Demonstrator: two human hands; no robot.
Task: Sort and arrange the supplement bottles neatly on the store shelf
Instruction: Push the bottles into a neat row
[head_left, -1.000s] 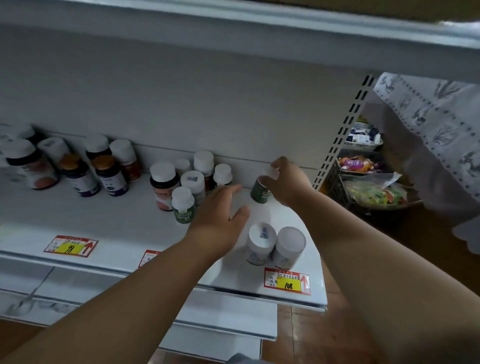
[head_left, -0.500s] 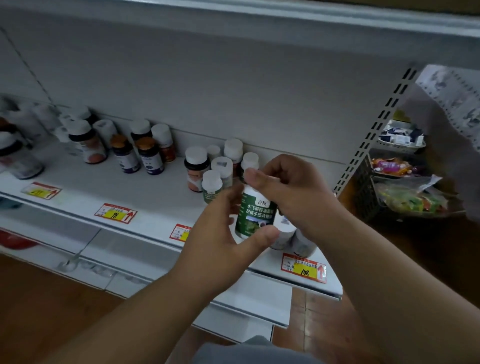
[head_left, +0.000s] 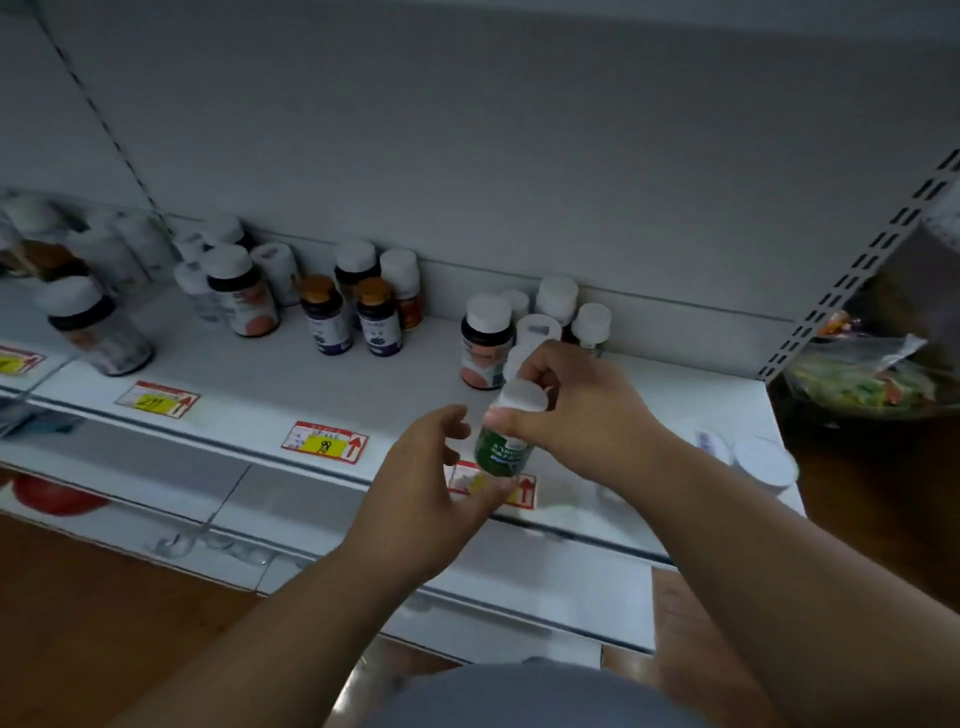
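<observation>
- Two hands work at the shelf (head_left: 291, 384): our right hand (head_left: 576, 410) holds the green bottle (head_left: 504, 447) by its white cap, fingers (head_left: 519, 415) curled round the top, while our left hand (head_left: 431, 499) cups just beneath it, fingers spread wide and loosely bent; whether they touch the base we cannot tell.
- We judge the step in hand to be carrying this bottle, held in the air above the shelf's front edge at about 6 o'clock of the mixed white-capped cluster (head_left: 524, 332).
- Next, we judge, it needs a spot among bottles of its kind, set down upright with the label facing out and without knocking the neighbours.
- Toward 9 o'clock of the bottle stand two purple-label bottles (head_left: 353, 322) with amber caps, and further that way more white-capped ones.
- Two white-capped bottles (head_left: 758, 462) sit at 3 o'clock, near the shelf's right end.
- Writing: the green label carries pale characters too blurred to read; the yellow price tag (head_left: 324, 441) seems to read 98, the further one (head_left: 156, 400) is too smeared to read.
</observation>
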